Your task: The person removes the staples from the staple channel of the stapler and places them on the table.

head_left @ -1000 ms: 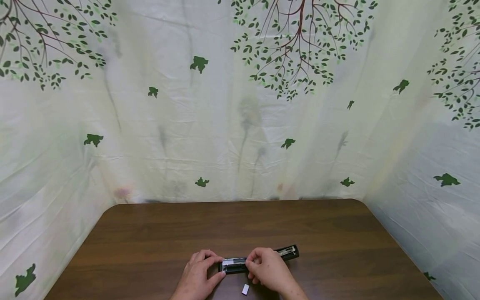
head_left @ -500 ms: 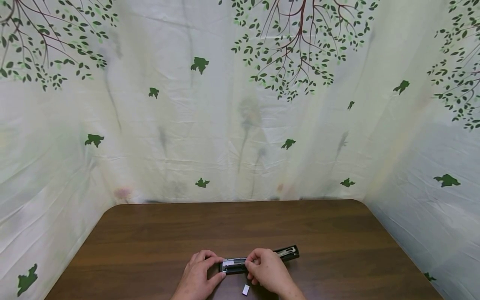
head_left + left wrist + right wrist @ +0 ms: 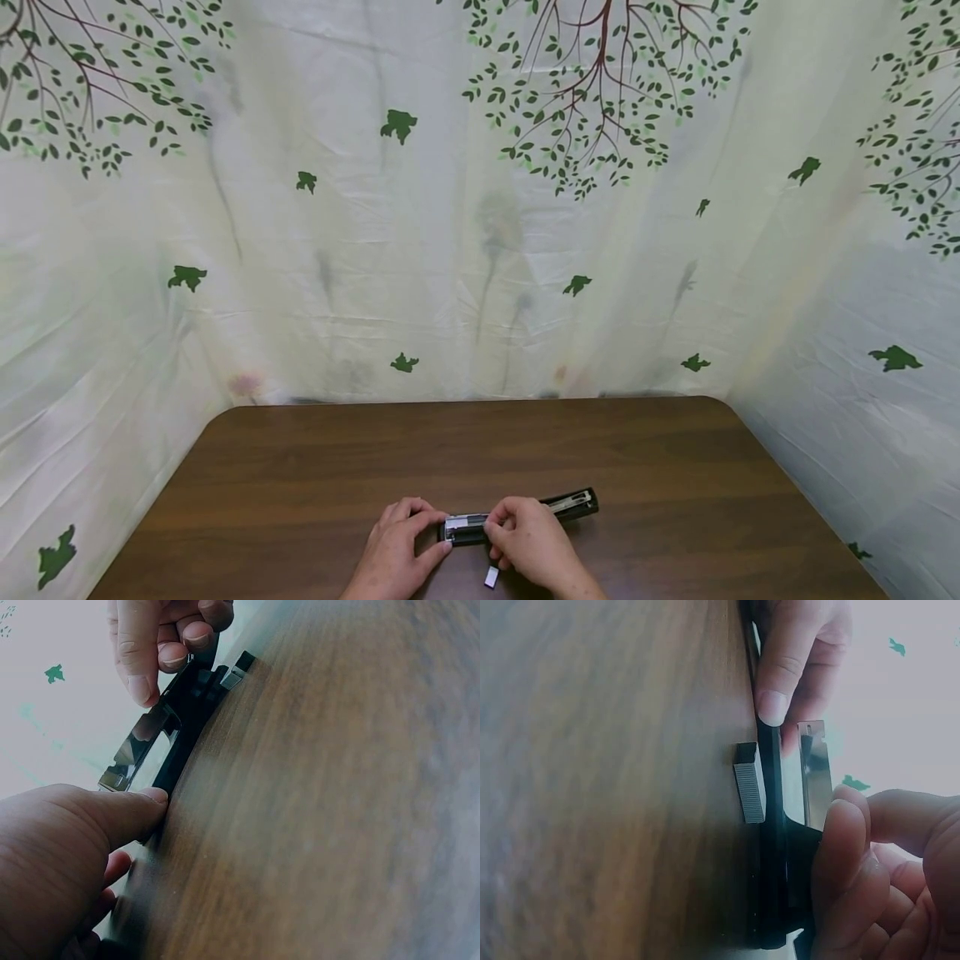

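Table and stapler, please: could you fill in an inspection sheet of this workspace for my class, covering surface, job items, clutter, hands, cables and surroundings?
Surface: brown wood-grain table, rounded far corners.
Job items: black stapler, opened, its metal rail exposed; one small staple strip lying beside it, on the side nearer the person.
Clutter: nothing seen.
Left hand: steadies one end of the stapler between thumb and fingers.
Right hand: fingers curled, thumb and finger pinching at the rail; exact contact partly hidden.
Cables: nothing seen.
Surroundings: pale leaf-patterned cloth behind and at both sides.
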`<state>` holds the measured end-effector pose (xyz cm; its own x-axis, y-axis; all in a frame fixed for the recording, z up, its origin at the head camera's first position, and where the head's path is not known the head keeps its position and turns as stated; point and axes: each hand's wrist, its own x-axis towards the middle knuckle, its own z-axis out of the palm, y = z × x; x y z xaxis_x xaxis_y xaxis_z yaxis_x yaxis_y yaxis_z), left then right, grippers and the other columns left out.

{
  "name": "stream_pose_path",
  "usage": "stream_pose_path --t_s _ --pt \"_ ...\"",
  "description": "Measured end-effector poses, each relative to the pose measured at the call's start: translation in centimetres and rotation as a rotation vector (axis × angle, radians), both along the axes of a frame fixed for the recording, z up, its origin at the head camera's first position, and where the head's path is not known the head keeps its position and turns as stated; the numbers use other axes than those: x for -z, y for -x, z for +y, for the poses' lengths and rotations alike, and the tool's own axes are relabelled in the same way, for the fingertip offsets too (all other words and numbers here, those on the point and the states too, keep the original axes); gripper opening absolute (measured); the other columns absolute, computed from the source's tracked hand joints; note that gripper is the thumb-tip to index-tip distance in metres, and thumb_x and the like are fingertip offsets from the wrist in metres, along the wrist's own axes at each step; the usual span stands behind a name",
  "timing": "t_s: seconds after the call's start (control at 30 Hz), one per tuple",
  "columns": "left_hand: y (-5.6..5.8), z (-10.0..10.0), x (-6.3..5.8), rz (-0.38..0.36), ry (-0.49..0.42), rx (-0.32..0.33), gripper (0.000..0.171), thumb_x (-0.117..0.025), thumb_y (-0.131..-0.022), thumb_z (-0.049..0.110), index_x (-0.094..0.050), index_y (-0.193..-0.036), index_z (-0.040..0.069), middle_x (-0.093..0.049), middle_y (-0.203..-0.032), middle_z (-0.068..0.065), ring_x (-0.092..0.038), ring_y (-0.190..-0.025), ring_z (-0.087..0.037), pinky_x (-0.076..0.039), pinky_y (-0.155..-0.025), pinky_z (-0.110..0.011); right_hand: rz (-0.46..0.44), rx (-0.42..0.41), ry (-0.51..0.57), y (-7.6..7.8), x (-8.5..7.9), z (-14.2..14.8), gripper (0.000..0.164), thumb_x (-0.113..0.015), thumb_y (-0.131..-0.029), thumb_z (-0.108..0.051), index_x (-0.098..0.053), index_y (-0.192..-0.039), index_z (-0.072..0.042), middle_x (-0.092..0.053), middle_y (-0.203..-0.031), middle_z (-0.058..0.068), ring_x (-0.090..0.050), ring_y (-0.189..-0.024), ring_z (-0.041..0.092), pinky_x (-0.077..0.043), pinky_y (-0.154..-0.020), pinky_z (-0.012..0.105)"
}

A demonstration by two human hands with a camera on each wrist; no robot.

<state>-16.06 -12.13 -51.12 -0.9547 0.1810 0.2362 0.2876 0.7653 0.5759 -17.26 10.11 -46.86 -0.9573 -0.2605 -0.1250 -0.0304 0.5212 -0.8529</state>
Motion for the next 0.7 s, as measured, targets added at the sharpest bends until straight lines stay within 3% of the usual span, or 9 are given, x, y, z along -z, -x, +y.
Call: stream_pose_path --t_s 0.43,0.7 --pt "0.01 0.13 0.02 -0.016 -0.001 0.001 0.030 -0.085 -0.082 0.032 -0.076 -0.110 0.025 -0.059 -0.110 0.010 -0.055 -0.109 -0.020 -0.045 -0.095 -0.055 -0.022 -0.008 -0.010 0.10 0.04 0.00 0.010 -0.071 -0.095 -0.015 -0.068 -0.085 -0.012 -0.067 -0.064 0.000 -0.062 -0.055 0.015 -0.042 -0.048 0.028" --pt "-0.11 0.08 0.02 0.012 -0.005 0.001 0.031 -0.085 -0.081 0.035 -0.076 -0.109 0.027 -0.059 -0.110 0.011 -0.056 -0.108 -0.019 -0.045 -0.094 -0.053 0.043 -0.006 0.018 0.00 0.22 -0.05 0.009 -0.071 -0.095 -0.014 -0.068 -0.087 -0.011 -0.066 -0.062 -0.001 -0.063 -0.052 0.015 -0.047 -0.048 0.027"
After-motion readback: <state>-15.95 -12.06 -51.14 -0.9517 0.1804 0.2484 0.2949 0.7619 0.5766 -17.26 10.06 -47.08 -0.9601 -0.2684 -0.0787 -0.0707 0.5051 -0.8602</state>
